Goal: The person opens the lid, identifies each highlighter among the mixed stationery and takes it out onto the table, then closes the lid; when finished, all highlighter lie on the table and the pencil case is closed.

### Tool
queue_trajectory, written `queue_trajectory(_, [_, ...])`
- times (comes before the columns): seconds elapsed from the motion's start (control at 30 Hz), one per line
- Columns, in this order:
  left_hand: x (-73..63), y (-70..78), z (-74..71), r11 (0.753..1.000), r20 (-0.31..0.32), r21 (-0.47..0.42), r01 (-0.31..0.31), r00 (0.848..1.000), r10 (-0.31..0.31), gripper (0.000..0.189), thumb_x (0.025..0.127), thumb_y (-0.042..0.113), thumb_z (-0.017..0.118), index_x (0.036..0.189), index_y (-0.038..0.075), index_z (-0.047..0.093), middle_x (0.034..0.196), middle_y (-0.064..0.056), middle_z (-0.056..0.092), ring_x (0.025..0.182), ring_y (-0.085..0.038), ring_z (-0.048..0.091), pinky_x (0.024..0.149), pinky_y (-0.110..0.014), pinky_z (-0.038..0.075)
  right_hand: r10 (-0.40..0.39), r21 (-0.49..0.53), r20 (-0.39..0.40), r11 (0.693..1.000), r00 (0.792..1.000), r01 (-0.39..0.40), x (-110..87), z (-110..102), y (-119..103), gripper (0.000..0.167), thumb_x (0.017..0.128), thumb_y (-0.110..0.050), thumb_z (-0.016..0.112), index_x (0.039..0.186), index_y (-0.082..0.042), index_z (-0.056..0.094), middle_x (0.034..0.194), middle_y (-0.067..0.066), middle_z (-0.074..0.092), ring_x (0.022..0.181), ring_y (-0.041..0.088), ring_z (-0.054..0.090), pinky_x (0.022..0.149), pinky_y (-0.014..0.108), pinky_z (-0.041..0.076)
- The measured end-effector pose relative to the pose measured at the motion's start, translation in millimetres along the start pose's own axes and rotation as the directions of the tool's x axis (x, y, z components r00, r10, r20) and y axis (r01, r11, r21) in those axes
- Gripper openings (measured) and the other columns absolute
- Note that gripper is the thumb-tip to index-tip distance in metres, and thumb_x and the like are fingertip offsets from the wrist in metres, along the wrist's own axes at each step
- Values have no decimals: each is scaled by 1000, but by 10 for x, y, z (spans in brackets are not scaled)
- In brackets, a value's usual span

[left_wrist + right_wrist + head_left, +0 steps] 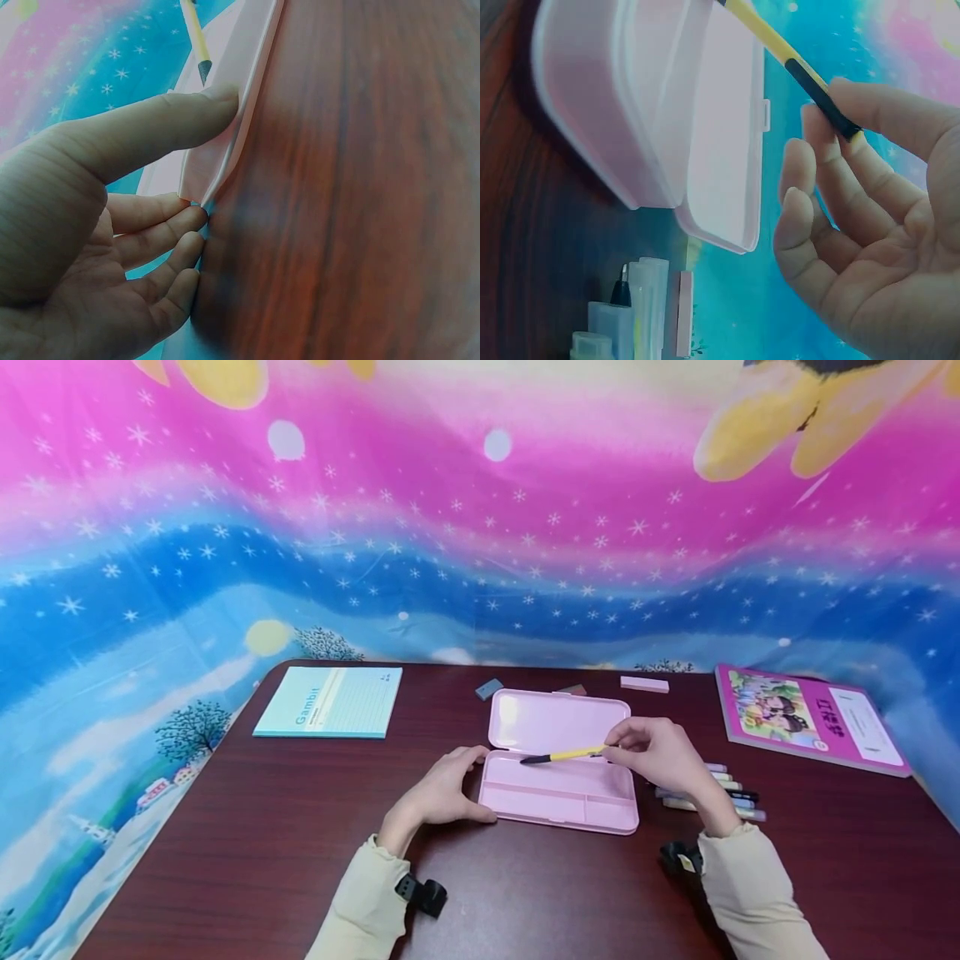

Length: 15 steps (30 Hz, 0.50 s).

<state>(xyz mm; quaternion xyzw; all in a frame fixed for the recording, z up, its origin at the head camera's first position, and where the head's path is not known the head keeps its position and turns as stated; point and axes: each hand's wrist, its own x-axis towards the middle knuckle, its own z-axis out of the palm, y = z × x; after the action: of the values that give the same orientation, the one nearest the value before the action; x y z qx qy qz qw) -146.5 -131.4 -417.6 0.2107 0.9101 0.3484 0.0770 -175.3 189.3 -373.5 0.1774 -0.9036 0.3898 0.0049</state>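
Note:
A pink pencil case lies unfolded on the table, its lid tipped back and its tray split into compartments. At its left end, my left hand grips the case, thumb at the front corner and fingers at the side and back. My right hand pinches one end of a yellow-and-black pen between thumb and fingertips. The pen is held above the case, its black end pointing left. In the right wrist view, the pen's black clip shows near the fingertips. No items show inside the tray.
Several pens and markers lie right of the case, partly behind my right wrist. A blue eraser, a brownish block and a pink block sit behind it. A mint notebook is at left, a magenta book at right.

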Motion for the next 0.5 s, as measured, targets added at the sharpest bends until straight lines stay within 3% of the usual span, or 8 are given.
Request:
queue_trajectory(0.27, [-12, 1, -1, 1000, -10, -12, 16, 1000, -16, 79, 67, 28, 86, 133, 5, 49, 126, -10, 53, 113, -26, 50, 95, -45, 42, 98, 171, -28, 981, 995, -92, 2, -62, -19, 17, 85, -18, 73, 94, -4, 69, 81, 10, 68, 70, 34, 61, 55, 32, 52])
queue_trajectory(0.4, [-9, 7, -4, 1000, -9, -10, 9, 1000, -9, 78, 67, 28, 86, 132, 5, 49, 125, -11, 53, 112, -27, 50, 95, -45, 42, 117, 257, -37, 961, 992, -104, -20, -108, -32, 21, 87, -17, 71, 98, 1, 67, 85, 18, 68, 72, 28, 62, 59, 34, 54])
queue_trajectory(0.5, [-5, 17, -8, 1000, 3, -14, 7, 1000, -6, 78, 67, 28, 86, 132, 5, 49, 125, -11, 53, 112, -27, 50, 95, -45, 42, 139, 325, -56, 939, 989, -113, -53, -147, -48, 24, 89, -17, 70, 101, 4, 65, 86, 12, 69, 73, 20, 62, 63, 32, 55])
